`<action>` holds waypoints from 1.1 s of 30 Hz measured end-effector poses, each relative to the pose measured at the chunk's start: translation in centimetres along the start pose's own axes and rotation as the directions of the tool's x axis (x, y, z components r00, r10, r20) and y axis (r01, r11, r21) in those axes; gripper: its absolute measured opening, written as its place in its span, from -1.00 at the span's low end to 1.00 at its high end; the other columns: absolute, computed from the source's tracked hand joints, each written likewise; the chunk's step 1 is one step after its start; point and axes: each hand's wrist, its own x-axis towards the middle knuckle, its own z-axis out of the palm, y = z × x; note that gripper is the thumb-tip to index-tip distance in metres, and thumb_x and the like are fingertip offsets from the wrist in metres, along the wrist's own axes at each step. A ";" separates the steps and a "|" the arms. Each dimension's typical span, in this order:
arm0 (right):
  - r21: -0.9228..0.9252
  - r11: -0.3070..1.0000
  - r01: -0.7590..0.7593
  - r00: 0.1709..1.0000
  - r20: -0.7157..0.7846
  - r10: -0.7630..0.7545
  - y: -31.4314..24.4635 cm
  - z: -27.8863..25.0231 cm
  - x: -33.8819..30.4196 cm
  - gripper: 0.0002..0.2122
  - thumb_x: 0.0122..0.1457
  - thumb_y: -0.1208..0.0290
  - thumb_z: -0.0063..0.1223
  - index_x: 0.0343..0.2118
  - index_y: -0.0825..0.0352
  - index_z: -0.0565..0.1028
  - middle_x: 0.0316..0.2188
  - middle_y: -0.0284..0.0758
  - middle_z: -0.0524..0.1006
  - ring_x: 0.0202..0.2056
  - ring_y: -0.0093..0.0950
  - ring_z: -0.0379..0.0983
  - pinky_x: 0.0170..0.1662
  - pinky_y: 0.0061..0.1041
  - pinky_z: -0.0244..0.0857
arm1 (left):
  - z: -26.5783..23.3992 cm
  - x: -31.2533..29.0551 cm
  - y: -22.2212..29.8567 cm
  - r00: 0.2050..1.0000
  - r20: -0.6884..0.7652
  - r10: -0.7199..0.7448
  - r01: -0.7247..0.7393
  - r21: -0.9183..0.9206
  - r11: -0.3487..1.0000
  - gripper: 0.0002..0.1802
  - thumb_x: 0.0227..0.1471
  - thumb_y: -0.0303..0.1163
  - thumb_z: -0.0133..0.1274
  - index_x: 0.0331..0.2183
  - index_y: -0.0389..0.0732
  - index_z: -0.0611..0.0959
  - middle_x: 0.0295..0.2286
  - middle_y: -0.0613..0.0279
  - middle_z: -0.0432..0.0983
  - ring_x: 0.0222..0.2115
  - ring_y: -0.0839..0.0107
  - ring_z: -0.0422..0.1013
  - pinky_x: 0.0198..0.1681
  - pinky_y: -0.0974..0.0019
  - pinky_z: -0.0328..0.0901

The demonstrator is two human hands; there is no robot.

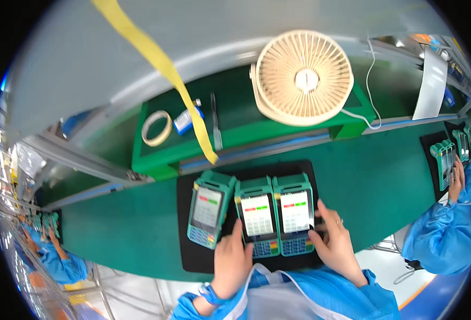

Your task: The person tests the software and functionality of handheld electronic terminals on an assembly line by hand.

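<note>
Three green handheld payment terminals with lit screens and keypads lie on a black mat (188, 261). The left terminal (207, 208) is tilted and stands apart. The middle terminal (256, 216) and the right terminal (295, 213) are upright, side by side. My left hand (232, 262) rests at the lower left edge of the middle terminal, forefinger stretched along its side and thumb near the keypad corner. At the outer side of the right terminal is my right hand (335, 242), fingers apart, thumb by the screen's lower edge. Neither hand wraps around a terminal.
A cream fan (303, 77) stands on a green shelf (235, 141) behind the mat, with a tape roll (156, 128), a small blue-and-white item (187, 120) and a dark slim tool (215, 122). A yellow strip (166, 66) hangs in front. Co-workers in blue sleeves (438, 234) handle terminals at both sides.
</note>
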 end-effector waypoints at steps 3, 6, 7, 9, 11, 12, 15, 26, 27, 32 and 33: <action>0.194 0.979 -0.071 0.994 0.101 0.052 0.6 0.0 0.7 -0.35 -0.05 0.64 0.08 0.16 0.40 0.10 0.00 -0.11 0.23 -0.38 -0.52 0.37 -0.43 -0.64 0.30 | -1.3 0.1 -0.1 0.992 0.071 -0.109 0.128 -0.376 0.918 -0.25 -0.09 -0.57 0.01 0.13 -0.36 0.08 -0.33 -0.05 0.46 -0.41 0.07 0.44 -0.33 0.23 0.34; 0.209 0.975 -0.078 0.982 0.185 0.039 1.0 -0.2 0.4 -0.29 -0.07 0.65 0.10 0.18 0.41 0.04 0.00 -0.13 0.21 -0.41 -0.53 0.30 -0.41 -0.66 0.26 | -2.1 0.8 -0.2 0.964 0.185 -0.190 0.257 -0.483 0.837 -0.22 -0.08 -0.66 0.01 0.16 -0.28 0.06 -0.35 0.11 0.45 -0.42 0.40 0.44 -0.34 0.44 0.34; 0.163 0.986 -0.040 0.982 0.187 0.009 1.0 -0.4 0.5 -0.28 -0.08 0.65 0.11 0.19 0.41 0.04 0.01 -0.14 0.21 -0.40 -0.52 0.30 -0.40 -0.63 0.26 | -2.4 1.3 -0.3 0.956 0.248 -0.154 0.263 -0.501 0.824 -0.22 -0.09 -0.67 0.02 0.16 -0.28 0.08 -0.34 0.12 0.44 -0.42 0.42 0.44 -0.35 0.45 0.33; 0.097 0.995 0.015 0.977 0.208 -0.035 1.1 -0.8 0.3 -0.24 -0.10 0.64 0.13 0.20 0.40 0.00 0.02 -0.15 0.21 -0.37 -0.48 0.30 -0.36 -0.58 0.27 | -2.5 1.6 -0.5 0.945 0.306 -0.113 0.263 -0.513 0.817 -0.23 -0.12 -0.67 0.05 0.15 -0.25 0.15 -0.32 0.15 0.41 -0.44 0.47 0.42 -0.38 0.49 0.33; 0.105 0.994 0.006 0.975 0.220 -0.029 1.4 -0.7 -0.1 -0.24 -0.10 0.63 0.13 0.20 0.40 0.00 0.02 -0.14 0.20 -0.32 -0.43 0.31 -0.32 -0.55 0.28 | -2.5 1.4 -0.4 0.937 0.321 -0.137 0.292 -0.507 0.811 -0.22 -0.12 -0.68 0.05 0.15 -0.24 0.14 -0.32 0.15 0.40 -0.45 0.48 0.41 -0.40 0.50 0.32; 0.109 0.994 0.009 0.972 0.231 -0.034 1.7 -0.6 -0.3 -0.24 -0.09 0.62 0.13 0.20 0.40 -0.01 0.03 -0.12 0.19 -0.27 -0.39 0.32 -0.28 -0.53 0.29 | -2.5 1.2 -0.3 0.932 0.323 -0.161 0.314 -0.506 0.803 -0.21 -0.13 -0.68 0.06 0.15 -0.23 0.14 -0.32 0.15 0.39 -0.46 0.49 0.40 -0.42 0.51 0.32; 0.061 0.990 0.124 0.968 0.212 -0.134 2.5 -0.4 -0.5 -0.21 -0.09 0.60 0.14 0.21 0.37 -0.04 0.05 -0.08 0.15 -0.13 -0.25 0.31 -0.18 -0.47 0.29 | -2.1 1.4 -0.1 0.939 0.309 -0.149 0.289 -0.481 0.828 -0.18 -0.13 -0.62 0.09 0.16 -0.21 0.12 -0.33 0.11 0.42 -0.49 0.44 0.42 -0.47 0.48 0.33; -0.156 0.983 0.097 0.995 0.037 -0.092 0.4 2.2 -0.6 -0.15 -0.13 0.50 0.20 0.18 0.52 -0.11 0.01 -0.01 0.14 -0.19 -0.13 0.38 -0.27 -0.40 0.37 | -0.1 1.4 0.0 0.985 0.144 -0.100 0.134 -0.250 0.959 -0.11 -0.17 -0.37 0.17 0.13 -0.33 0.06 -0.19 -0.07 0.39 -0.38 0.19 0.45 -0.41 0.35 0.36; -0.185 0.978 0.095 0.995 0.037 -0.089 0.3 2.3 -0.7 -0.14 -0.14 0.46 0.22 0.17 0.55 -0.10 0.01 0.00 0.14 -0.25 -0.16 0.41 -0.32 -0.42 0.38 | 0.2 1.2 0.0 0.998 0.041 -0.038 0.046 -0.221 0.974 -0.09 -0.18 -0.34 0.18 0.13 -0.34 0.06 -0.17 -0.10 0.37 -0.34 0.12 0.46 -0.38 0.32 0.37; -0.267 0.959 0.097 0.995 -0.006 -0.102 0.2 2.9 -0.7 -0.11 -0.17 0.36 0.25 0.15 0.58 -0.09 0.00 0.02 0.16 -0.38 -0.22 0.46 -0.45 -0.48 0.38 | -0.1 1.4 1.4 0.997 0.041 -0.067 0.071 -0.112 0.991 -0.05 -0.20 -0.24 0.20 0.12 -0.36 0.06 -0.15 -0.15 0.34 -0.29 0.04 0.45 -0.37 0.26 0.39; -0.285 0.956 0.075 0.995 -0.042 -0.091 0.0 3.2 -0.8 -0.10 -0.19 0.34 0.26 0.15 0.59 -0.08 -0.02 0.01 0.18 -0.39 -0.24 0.46 -0.48 -0.49 0.38 | 0.0 1.3 1.8 0.999 0.002 -0.044 0.044 -0.078 0.996 -0.03 -0.21 -0.22 0.21 0.12 -0.38 0.06 -0.15 -0.16 0.34 -0.29 0.03 0.45 -0.38 0.25 0.39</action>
